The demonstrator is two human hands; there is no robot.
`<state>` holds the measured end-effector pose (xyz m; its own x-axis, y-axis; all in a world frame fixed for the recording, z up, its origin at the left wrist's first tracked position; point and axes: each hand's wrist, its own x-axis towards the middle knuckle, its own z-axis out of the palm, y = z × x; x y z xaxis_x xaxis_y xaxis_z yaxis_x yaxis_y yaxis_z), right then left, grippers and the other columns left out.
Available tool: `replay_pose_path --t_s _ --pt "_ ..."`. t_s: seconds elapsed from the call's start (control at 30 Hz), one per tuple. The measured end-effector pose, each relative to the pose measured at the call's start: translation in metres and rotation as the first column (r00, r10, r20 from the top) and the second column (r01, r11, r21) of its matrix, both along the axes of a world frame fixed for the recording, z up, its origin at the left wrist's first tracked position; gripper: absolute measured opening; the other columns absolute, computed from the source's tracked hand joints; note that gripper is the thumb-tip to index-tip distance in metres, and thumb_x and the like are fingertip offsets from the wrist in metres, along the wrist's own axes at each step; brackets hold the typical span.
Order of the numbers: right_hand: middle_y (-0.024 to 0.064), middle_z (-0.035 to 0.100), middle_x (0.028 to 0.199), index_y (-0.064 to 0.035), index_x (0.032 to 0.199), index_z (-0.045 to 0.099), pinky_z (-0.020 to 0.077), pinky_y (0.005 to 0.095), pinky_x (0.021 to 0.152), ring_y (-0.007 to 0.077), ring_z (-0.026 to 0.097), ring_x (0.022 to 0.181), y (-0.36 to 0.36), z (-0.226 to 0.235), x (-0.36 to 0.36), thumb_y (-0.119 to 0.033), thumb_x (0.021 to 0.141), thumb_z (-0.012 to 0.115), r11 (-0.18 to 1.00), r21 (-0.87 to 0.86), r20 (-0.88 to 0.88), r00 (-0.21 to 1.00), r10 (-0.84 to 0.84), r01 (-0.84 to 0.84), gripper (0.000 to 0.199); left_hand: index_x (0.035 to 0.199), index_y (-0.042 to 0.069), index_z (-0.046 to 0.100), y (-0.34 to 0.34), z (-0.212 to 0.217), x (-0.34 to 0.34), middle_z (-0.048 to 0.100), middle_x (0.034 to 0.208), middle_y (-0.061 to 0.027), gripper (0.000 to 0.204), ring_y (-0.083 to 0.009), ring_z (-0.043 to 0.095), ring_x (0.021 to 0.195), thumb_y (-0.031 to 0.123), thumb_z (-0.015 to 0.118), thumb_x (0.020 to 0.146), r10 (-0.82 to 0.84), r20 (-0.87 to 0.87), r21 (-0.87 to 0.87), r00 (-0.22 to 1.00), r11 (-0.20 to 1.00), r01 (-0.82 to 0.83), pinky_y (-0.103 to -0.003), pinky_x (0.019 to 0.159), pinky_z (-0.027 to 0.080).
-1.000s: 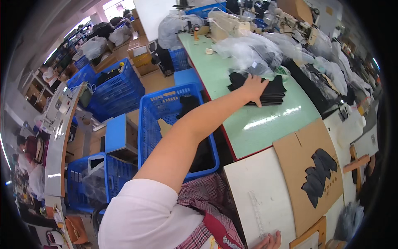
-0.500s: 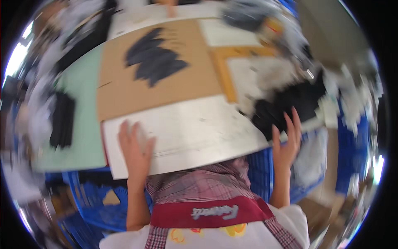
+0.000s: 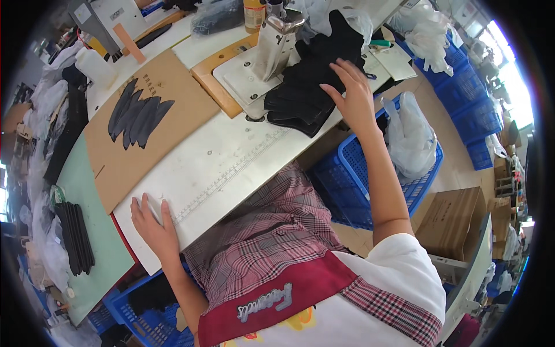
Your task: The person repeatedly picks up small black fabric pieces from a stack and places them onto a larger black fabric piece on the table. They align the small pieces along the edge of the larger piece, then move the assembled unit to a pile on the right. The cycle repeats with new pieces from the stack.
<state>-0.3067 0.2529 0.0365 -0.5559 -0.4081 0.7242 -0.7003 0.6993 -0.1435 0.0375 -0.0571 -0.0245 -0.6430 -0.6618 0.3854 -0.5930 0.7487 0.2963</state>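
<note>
My left hand [image 3: 155, 228] lies on the white tabletop [image 3: 214, 156] near its front left edge, fingers spread, holding nothing. At the right end of the table my right hand [image 3: 354, 95] has its fingers apart over a pile of black fabric pieces [image 3: 312, 78]. The fingertips seem to rest on the pile's right side, and no piece is pinched between them. Just left of the pile stands a white sewing machine [image 3: 274, 46]. Dark leaf-shaped fabric pieces [image 3: 139, 115] lie fanned out on a flat cardboard sheet [image 3: 173, 98] farther left.
A stack of black strips [image 3: 75, 237] lies on the green surface [image 3: 110, 254] at left. A blue crate [image 3: 347, 179] with a clear plastic bag [image 3: 410, 139] stands below my right arm. An open cardboard box [image 3: 451, 222] is at right. A bottle [image 3: 254, 14] stands behind the machine.
The view has swung to the right, bringing the sewing machine and right-hand crates into clear sight. My right hand has moved from beside the table edge onto the black pile; my left stays on the tabletop.
</note>
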Motion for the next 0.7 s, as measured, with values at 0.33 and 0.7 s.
replay_pose_path --t_s 0.33,0.7 --pt "0.0132 0.070 0.094 -0.0057 0.098 0.069 0.0518 0.0419 0.071 0.0330 0.066 0.084 -0.006 0.031 0.007 -0.012 0.087 0.063 0.996 -0.070 0.015 0.998 0.065 -0.064 0.014 0.120 -0.001 0.061 0.030 0.034 -0.012 0.057 0.129 -0.0142 0.034 -0.0289 0.053 0.116 0.023 0.059 0.095 -0.095 -0.313 0.367 0.945 0.905 0.213 -0.040 0.099 0.041" --pt "0.0096 0.057 0.080 0.0003 0.090 0.060 0.0484 0.0347 0.063 0.0248 0.059 0.072 -0.161 -0.010 0.203 -0.025 0.079 0.071 0.473 -0.127 0.386 0.396 0.833 -0.872 0.030 0.125 0.001 0.048 0.032 0.034 -0.012 0.067 0.099 -0.0085 0.030 -0.0130 0.062 0.095 0.002 0.054 0.096 0.117 -0.462 0.746 0.879 0.587 0.314 -0.026 0.089 0.046"
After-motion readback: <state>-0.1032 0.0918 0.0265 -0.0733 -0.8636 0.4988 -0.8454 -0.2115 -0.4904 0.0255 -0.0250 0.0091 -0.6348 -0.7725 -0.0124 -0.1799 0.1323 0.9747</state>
